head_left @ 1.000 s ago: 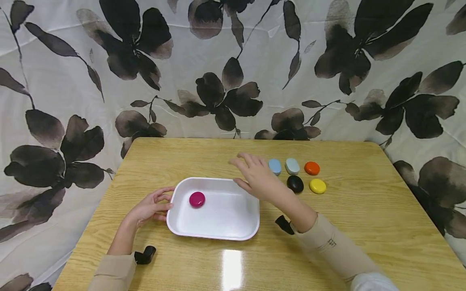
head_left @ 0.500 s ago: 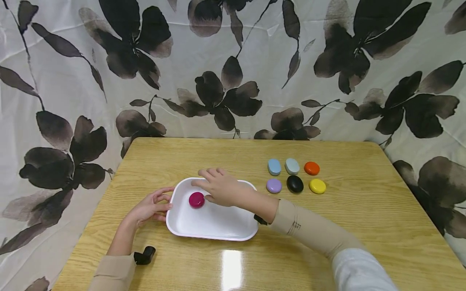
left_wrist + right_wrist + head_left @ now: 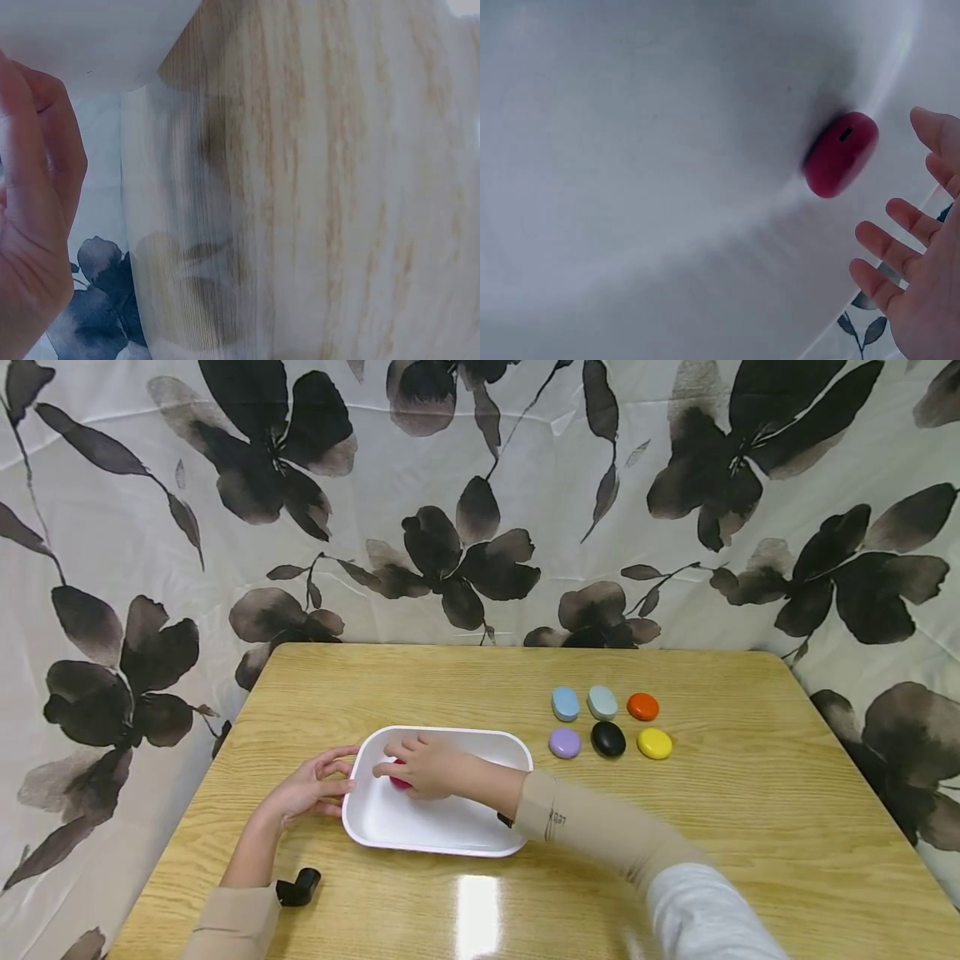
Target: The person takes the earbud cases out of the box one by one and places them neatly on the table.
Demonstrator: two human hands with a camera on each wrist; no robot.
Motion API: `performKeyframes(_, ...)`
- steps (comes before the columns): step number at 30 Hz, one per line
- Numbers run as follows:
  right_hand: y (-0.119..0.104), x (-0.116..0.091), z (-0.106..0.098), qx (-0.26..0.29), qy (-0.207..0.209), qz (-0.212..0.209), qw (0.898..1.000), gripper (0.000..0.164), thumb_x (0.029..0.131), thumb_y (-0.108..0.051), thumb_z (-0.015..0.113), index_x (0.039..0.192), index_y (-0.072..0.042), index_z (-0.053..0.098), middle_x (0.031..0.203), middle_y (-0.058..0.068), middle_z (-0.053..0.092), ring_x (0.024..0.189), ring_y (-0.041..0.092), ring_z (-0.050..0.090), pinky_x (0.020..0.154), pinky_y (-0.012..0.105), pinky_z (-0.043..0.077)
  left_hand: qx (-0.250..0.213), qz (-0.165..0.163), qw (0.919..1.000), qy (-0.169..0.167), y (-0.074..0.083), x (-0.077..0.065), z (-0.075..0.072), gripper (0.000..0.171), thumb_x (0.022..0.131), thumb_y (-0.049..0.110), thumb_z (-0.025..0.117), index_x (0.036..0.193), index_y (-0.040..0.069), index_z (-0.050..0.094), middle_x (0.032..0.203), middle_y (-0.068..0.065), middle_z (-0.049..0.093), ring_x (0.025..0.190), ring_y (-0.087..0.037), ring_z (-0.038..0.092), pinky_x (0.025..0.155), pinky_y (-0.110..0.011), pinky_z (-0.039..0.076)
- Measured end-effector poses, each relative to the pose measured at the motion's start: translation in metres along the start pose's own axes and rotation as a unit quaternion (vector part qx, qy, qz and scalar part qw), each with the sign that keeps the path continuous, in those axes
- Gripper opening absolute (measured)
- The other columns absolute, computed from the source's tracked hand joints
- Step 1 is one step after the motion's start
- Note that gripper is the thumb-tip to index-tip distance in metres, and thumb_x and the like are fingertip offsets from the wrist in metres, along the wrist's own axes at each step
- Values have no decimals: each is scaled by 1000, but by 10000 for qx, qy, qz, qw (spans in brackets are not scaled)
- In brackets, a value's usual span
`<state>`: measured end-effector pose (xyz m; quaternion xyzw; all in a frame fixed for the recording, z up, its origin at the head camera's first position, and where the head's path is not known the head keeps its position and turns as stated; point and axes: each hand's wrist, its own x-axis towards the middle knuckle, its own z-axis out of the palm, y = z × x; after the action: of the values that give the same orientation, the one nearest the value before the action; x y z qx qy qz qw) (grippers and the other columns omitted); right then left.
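Note:
A white tray stands on the table in the head view. Inside it, near the left end, lies a glossy magenta pebble-shaped piece, partly covered by my right hand. The right wrist view shows this magenta piece whole, with a small dark slot on its side. There my right hand has its fingers spread beside the piece, with a gap between them. My left hand is at the tray's left side, its relaxed fingers touching the outer wall. In the left wrist view, my left hand is beside the tray's underside.
Right of the tray lie several similar pieces in two rows: blue, pale grey-blue, orange-red, lilac, black and yellow. A floral cloth hangs behind the wooden table.
My right hand has moved left from near the loose pieces, into the tray and down over the magenta piece, uncovering the lilac piece. My left hand has stayed at the tray's side.

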<state>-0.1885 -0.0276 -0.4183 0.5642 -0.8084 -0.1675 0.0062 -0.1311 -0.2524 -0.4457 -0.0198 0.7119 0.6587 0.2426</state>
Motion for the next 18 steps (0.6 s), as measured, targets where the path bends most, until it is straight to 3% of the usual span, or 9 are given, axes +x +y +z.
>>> performKeyframes(3, -2, 4, 9, -80, 65, 53, 9999, 33, 98, -35, 35, 131, -37, 37, 124, -7, 41, 101, 10, 46, 80, 21, 41, -40, -23, 10000, 18, 0, 1, -1, 68, 86, 8, 62, 141, 2, 23, 101, -3, 50, 81, -18, 62, 64, -37, 56)
performKeyframes(10, -5, 11, 23, 13, -266, 299, 9992, 39, 93, -41, 43, 131, -40, 37, 130, -5, 37, 111, 12, 43, 89, 27, 40, -51, -23, 10000, -54, 2, 1, -1, 67, 87, 9, 61, 142, 2, 22, 102, -4, 51, 81, -18, 62, 62, -35, 56)
performKeyframes(18, -5, 14, 29, 68, -279, 323, 9991, 36, 95, -41, 39, 131, -39, 37, 133, -3, 36, 112, 12, 43, 90, 28, 41, -194, -7, 9997, -113, 3, 2, -2, 67, 87, 8, 61, 141, 2, 22, 103, -4, 50, 80, -17, 61, 63, -34, 56)
